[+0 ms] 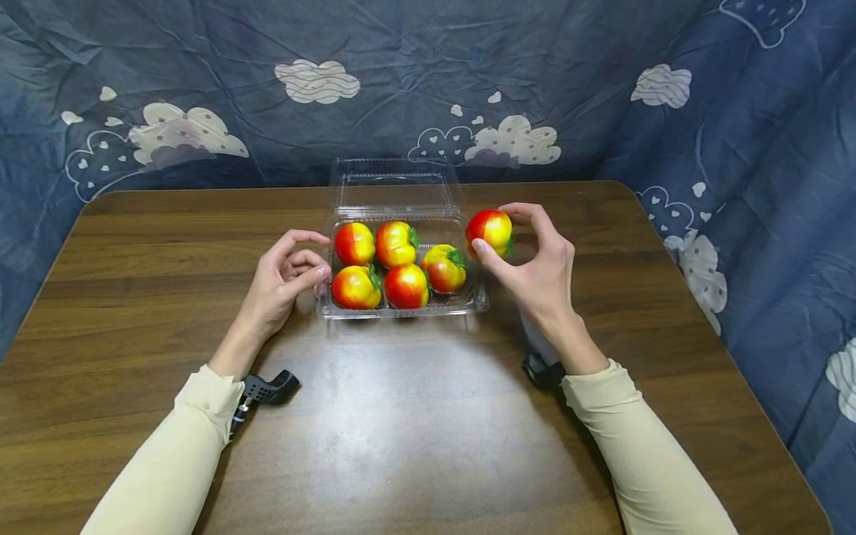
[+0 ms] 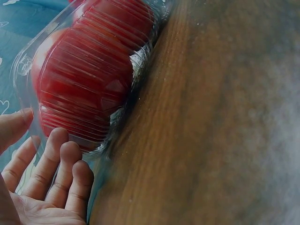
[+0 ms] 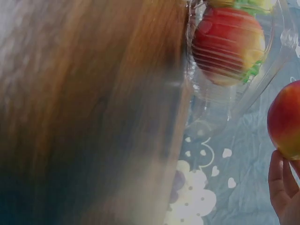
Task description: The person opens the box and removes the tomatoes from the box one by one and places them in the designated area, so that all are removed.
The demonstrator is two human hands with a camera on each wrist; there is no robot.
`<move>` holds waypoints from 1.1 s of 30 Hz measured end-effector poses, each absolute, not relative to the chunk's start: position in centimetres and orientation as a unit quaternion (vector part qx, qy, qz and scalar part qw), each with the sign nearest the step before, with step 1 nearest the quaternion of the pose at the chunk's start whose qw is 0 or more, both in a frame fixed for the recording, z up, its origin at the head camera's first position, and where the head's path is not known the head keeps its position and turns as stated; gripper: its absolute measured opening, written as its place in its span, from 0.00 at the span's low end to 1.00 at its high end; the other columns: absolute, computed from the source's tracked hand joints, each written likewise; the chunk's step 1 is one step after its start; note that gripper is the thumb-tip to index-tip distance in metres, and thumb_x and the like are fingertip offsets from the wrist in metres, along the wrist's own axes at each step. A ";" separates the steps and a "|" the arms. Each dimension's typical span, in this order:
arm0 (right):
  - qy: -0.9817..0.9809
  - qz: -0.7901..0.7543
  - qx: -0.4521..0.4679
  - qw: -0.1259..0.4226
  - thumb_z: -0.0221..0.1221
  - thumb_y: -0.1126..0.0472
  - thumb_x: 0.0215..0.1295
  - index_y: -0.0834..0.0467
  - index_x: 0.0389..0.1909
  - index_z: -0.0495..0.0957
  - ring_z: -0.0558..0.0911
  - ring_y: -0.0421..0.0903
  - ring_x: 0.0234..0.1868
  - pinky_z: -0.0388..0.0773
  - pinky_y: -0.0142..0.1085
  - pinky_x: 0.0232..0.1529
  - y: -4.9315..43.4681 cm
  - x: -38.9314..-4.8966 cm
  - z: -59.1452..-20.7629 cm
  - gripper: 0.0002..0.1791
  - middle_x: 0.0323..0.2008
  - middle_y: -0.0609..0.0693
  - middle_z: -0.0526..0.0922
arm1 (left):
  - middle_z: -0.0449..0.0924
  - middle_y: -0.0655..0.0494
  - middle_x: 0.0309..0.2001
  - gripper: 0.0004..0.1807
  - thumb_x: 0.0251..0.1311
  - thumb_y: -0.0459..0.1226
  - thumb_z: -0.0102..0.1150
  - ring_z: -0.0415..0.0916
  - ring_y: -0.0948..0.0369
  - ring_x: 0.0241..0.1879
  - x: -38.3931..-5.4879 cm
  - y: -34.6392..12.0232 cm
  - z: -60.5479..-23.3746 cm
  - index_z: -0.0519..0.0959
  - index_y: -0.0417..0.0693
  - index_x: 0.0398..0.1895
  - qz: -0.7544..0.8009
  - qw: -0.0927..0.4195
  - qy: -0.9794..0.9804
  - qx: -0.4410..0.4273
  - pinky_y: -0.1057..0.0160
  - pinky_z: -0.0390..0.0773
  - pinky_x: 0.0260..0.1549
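Note:
Beyond the right end of an open clear plastic clamshell box (image 1: 435,310), my right hand (image 1: 545,271) holds a red and yellow tomato (image 1: 491,232) between thumb and fingers. Green leaves show on the tomato's right side. It is raised beside the box wall, also in the right wrist view. Several similar tomatoes (image 1: 406,286) lie in the box in two rows, with a gap at the back right. My left hand (image 1: 277,279) is at the box's left end, fingers loosely bent and fingertips right at its wall. The left wrist view shows those fingers (image 2: 58,140) beside the ribbed plastic.
The box's clear lid (image 1: 394,186) stands folded back at the table's far edge. Under everything is a brown wooden table (image 1: 167,297). A dark blue curtain (image 1: 401,44) with white clouds hangs behind and to the right. Each wrist carries a black camera mount (image 1: 270,388).

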State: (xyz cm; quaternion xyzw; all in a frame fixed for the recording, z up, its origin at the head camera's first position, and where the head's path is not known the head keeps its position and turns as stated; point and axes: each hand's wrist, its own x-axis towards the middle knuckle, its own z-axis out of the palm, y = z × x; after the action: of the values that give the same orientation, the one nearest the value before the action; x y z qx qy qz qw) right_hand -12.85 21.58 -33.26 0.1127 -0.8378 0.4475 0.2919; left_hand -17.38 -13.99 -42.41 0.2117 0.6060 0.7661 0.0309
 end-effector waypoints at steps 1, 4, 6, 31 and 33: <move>-0.837 0.447 0.112 0.295 0.74 0.60 0.59 0.64 0.56 0.80 0.84 0.51 0.50 0.78 0.27 0.47 21.8 -13.1 -33.5 0.25 0.49 0.57 0.88 | 0.84 0.49 0.32 0.21 0.66 0.21 0.62 0.76 0.55 0.22 -17.4 -14.0 -42.4 0.72 0.32 0.61 0.767 0.031 0.605 0.212 0.67 0.81 0.26; -0.837 0.439 0.110 0.308 0.75 0.57 0.58 0.60 0.55 0.83 0.83 0.48 0.48 0.75 0.30 0.47 22.6 -14.0 -34.7 0.25 0.49 0.53 0.89 | 0.84 0.48 0.32 0.21 0.66 0.21 0.62 0.76 0.55 0.22 -17.4 -14.0 -42.4 0.72 0.32 0.61 0.767 0.031 0.604 0.213 0.67 0.82 0.26; -0.838 0.434 0.104 0.315 0.76 0.54 0.58 0.56 0.55 0.85 0.82 0.46 0.47 0.74 0.30 0.47 23.2 -14.7 -35.5 0.24 0.49 0.49 0.89 | 0.84 0.48 0.32 0.21 0.66 0.21 0.62 0.76 0.55 0.22 -17.4 -14.1 -42.4 0.72 0.32 0.61 0.766 0.030 0.605 0.214 0.67 0.82 0.26; -0.871 0.377 0.062 0.310 0.76 0.46 0.57 0.48 0.59 0.87 0.76 0.48 0.53 0.67 0.39 0.51 25.4 -16.2 -37.2 0.28 0.53 0.47 0.89 | 0.84 0.49 0.32 0.21 0.65 0.21 0.62 0.76 0.56 0.22 -17.4 -14.1 -42.4 0.73 0.33 0.60 0.767 0.032 0.604 0.215 0.67 0.82 0.26; -0.876 0.369 0.062 0.304 0.76 0.46 0.56 0.49 0.59 0.86 0.75 0.50 0.53 0.67 0.41 0.52 25.5 -16.3 -37.3 0.29 0.53 0.50 0.88 | 0.84 0.49 0.32 0.21 0.66 0.21 0.61 0.76 0.56 0.22 -17.4 -14.1 -42.4 0.73 0.33 0.60 0.767 0.032 0.604 0.215 0.67 0.82 0.26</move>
State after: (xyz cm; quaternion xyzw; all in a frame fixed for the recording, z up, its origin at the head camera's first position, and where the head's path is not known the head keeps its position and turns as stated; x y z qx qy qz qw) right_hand -16.32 25.47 -37.27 0.0623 -0.8761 0.3688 0.3043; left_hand -17.37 -14.09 -42.44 0.2154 0.6041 0.7666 0.0316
